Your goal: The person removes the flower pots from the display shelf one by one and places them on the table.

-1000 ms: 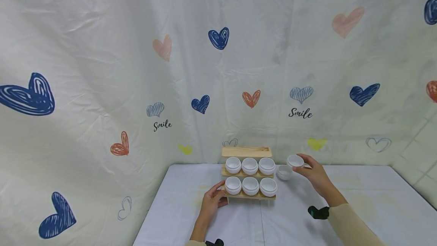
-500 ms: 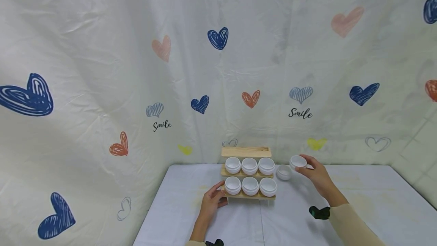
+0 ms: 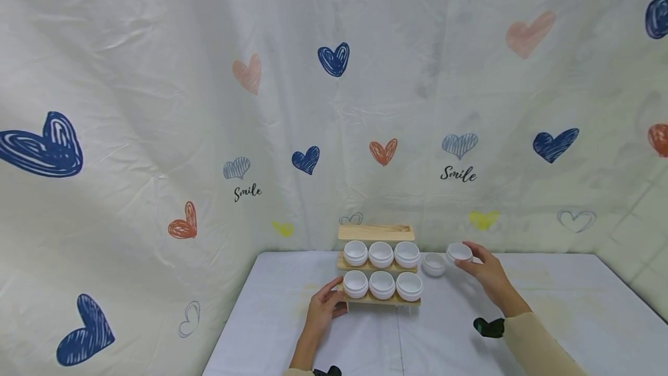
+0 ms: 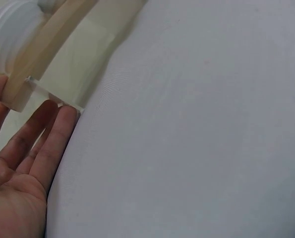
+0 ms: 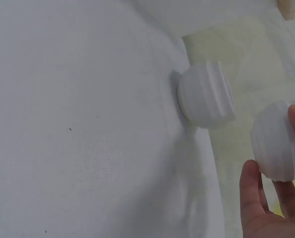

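Note:
My right hand holds a small white ribbed cup by its side, the thumb near the rim and fingers beneath, as the right wrist view shows. Left of it, a matching cup stands on the table. A tiered wooden stand bears two rows of three white cups, its top tier bare. At the stand's left end my left hand grips the lower shelf. In the left wrist view the thumb lies at the wooden shelf's end, with fingertips by the clear leg.
A white cloth covers the table. Behind it hangs a pale curtain printed with hearts and "Smile". Tiles show at the far right. Each wrist carries a dark device, such as the right one.
My right hand has moved slightly right and a little down with its cup, widening the gap to the standing cup. The left hand has stayed on the stand.

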A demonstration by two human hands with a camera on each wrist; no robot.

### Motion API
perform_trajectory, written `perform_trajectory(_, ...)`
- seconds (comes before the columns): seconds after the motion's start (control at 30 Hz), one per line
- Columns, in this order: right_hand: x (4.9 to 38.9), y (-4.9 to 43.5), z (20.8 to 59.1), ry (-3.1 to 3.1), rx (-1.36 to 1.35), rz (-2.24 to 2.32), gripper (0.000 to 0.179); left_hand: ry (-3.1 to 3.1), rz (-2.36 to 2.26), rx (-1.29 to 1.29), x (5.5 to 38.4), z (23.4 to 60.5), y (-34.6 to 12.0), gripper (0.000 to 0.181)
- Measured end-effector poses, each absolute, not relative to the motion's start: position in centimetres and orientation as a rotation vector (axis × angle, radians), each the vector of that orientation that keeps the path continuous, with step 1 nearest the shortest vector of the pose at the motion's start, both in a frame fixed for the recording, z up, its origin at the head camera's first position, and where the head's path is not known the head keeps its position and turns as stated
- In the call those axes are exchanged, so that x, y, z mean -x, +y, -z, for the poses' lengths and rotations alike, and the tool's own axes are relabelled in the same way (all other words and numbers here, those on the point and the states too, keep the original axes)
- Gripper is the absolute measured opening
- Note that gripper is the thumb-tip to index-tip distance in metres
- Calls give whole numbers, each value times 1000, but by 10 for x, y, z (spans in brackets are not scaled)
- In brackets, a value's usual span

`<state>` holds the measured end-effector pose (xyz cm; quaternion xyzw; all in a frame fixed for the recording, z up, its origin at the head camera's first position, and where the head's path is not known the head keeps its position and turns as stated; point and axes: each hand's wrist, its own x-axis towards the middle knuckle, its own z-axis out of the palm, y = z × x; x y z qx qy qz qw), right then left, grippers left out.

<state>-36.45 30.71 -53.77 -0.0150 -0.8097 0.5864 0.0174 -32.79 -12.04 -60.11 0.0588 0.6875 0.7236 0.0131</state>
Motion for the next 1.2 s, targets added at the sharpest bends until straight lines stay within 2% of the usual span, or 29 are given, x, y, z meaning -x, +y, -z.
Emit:
perform_trajectory(0.6,375,313,557,-2496,107,-1848,82,2118,-2265,-173,328,599,-120,47)
perform_trajectory(1.2,378,315,559,-2570,204,-1781,80,2095,-2275,-159,328,600,-120,47)
